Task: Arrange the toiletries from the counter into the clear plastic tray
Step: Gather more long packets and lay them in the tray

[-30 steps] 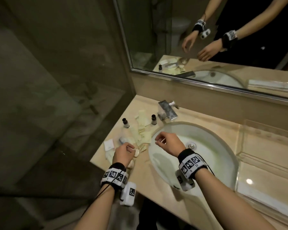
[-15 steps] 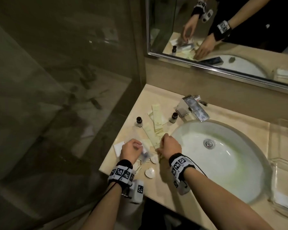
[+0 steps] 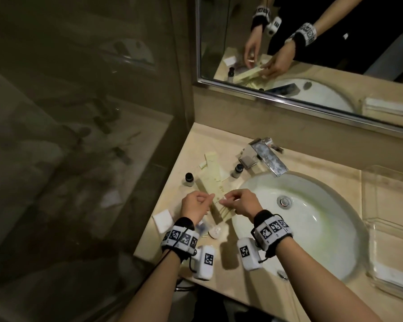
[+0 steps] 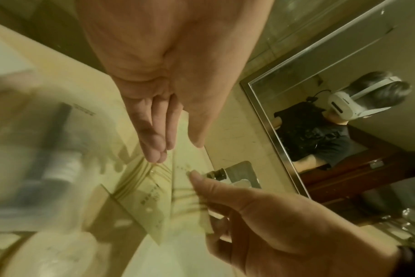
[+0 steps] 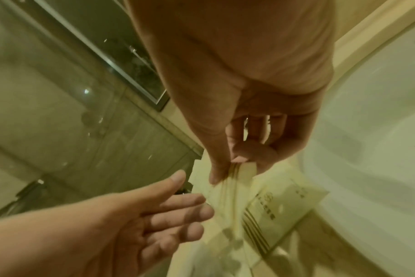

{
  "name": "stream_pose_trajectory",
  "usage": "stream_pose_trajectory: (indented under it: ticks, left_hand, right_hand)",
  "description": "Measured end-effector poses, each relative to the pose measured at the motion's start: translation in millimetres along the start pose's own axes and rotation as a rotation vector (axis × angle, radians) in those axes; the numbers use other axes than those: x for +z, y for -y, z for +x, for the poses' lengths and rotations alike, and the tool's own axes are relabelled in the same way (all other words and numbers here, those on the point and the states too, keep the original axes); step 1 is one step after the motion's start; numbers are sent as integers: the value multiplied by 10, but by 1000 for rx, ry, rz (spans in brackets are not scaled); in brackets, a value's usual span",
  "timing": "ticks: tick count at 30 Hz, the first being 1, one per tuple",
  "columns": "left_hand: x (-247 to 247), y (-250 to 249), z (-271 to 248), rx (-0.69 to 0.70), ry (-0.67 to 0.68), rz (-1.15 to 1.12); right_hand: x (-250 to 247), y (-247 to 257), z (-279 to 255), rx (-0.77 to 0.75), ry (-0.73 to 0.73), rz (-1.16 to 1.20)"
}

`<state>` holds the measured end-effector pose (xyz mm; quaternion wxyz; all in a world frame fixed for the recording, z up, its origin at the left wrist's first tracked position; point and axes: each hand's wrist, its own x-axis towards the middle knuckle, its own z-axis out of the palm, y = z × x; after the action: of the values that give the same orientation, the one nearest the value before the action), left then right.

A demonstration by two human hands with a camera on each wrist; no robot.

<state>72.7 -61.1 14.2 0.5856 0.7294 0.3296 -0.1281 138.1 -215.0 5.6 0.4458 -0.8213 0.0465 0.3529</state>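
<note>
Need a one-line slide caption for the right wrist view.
Right hand pinches pale yellow packets above the counter beside the sink; left hand reaches in, fingers relaxed.

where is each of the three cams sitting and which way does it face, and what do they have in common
Head: worn high, facing forward and down at the counter, sink and mirror; both forearms and hands show.
Left wrist: looks along the left hand toward the mirror; the right hand enters from below.
Right wrist: looks along the right hand toward the glass partition; the left hand enters from lower left.
Shared: all three show both hands at the yellow packets.
</note>
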Motion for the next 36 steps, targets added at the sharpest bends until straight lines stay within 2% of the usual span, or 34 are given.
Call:
stream_pose_trajectory:
  ticks: [3, 7, 9, 12, 15, 20, 23, 27, 30, 36]
  left_hand:
    - [40, -63, 55, -39, 18, -141]
    - [-66, -144, 94, 4, -36, -198]
    - [-183, -170, 123, 18, -89, -230]
    - [-382, -130, 169, 40, -159, -240]
    - [-537, -107, 128, 43, -166, -259]
    - [-651, -16, 90, 57, -181, -276]
    - [-662, 36, 89, 48, -197, -289]
    - [-626, -41, 78, 61, -187, -303]
    - [-570, -151, 79, 78, -190, -317]
    - [-161, -609, 67, 190, -127, -280]
  right_hand:
    - [-86, 119, -54, -36, 83, 127]
    - [-127, 247, 5, -66, 116, 129]
    - [-72, 256, 104, -43, 36, 90]
    - [89, 203, 320, -50, -177, -199]
    - [303, 213, 430, -24, -288, -316]
    - [449, 212, 541, 96, -286, -328]
    - [428, 221, 557, 95, -256, -312]
    - [329, 286, 508, 36, -247, -203]
    - [193, 380, 369, -38, -250, -11]
    - [-520, 498, -119, -229, -317, 204]
